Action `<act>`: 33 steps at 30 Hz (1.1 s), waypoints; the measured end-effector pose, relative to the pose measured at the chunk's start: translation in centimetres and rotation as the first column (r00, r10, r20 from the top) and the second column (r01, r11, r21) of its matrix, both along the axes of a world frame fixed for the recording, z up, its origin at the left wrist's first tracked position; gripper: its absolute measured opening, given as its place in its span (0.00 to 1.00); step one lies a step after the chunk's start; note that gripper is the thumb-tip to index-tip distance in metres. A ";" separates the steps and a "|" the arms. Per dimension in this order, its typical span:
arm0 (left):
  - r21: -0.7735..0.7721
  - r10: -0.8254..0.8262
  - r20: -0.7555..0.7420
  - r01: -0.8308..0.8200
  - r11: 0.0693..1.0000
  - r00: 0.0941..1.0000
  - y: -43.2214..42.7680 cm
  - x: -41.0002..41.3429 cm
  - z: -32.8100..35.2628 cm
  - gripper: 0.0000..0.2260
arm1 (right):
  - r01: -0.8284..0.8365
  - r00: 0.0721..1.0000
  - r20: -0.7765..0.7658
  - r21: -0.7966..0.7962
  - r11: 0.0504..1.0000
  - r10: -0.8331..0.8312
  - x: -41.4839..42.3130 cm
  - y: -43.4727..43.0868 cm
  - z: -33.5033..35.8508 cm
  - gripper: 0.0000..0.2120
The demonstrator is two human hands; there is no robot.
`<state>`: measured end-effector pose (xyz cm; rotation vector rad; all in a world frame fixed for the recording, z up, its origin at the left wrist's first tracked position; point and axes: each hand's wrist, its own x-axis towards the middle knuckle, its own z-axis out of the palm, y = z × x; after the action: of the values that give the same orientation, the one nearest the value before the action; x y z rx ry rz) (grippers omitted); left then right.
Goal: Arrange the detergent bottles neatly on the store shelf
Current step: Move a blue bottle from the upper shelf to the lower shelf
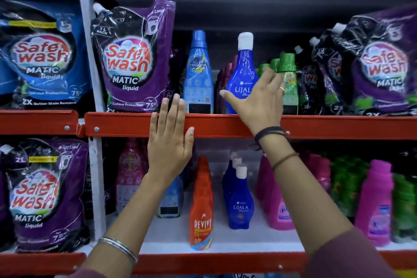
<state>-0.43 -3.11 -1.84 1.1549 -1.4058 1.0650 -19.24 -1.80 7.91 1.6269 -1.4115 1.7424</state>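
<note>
Right hand spread, reaching past Ujala bottle toward green bottles, pinching nothing. Left hand lying flat on shelf edge. Risk: wrist nudging tall Ujala bottle, toppling neighbours.

Ujala bottle on upper shelf. Left of it: light bottle, then pouch. Right: green-cap bottles, then pouches. Below: 3 Ujala bottles in a row.

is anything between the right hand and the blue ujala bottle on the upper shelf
Nothing visible. The right hand is already at the Ujala bottle, its thumb across the lower front and its fingers spread past the right side toward the green bottles.
</note>
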 end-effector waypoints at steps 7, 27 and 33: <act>-0.001 -0.002 -0.001 0.002 1.000 1.000 0.1 0.0 0.0 0.27 | 0.004 0.999 0.035 0.028 1.000 -0.005 0.6 0.4 -0.2 0.40; 0.054 -0.013 0.041 0.010 0.998 0.999 -0.1 -5.1 0.2 0.27 | -0.276 0.915 0.198 -0.330 0.903 0.352 -4.3 6.9 -4.7 0.39; 0.030 -0.015 0.022 0.015 0.999 1.000 -0.4 -6.5 -0.1 0.27 | -0.360 0.915 0.180 -0.037 0.932 0.361 -5.8 7.6 -9.9 0.34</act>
<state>-6.96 -3.50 -1.95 1.1555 -1.4499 1.0524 -25.06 5.79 -1.97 1.8582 -1.2390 2.1479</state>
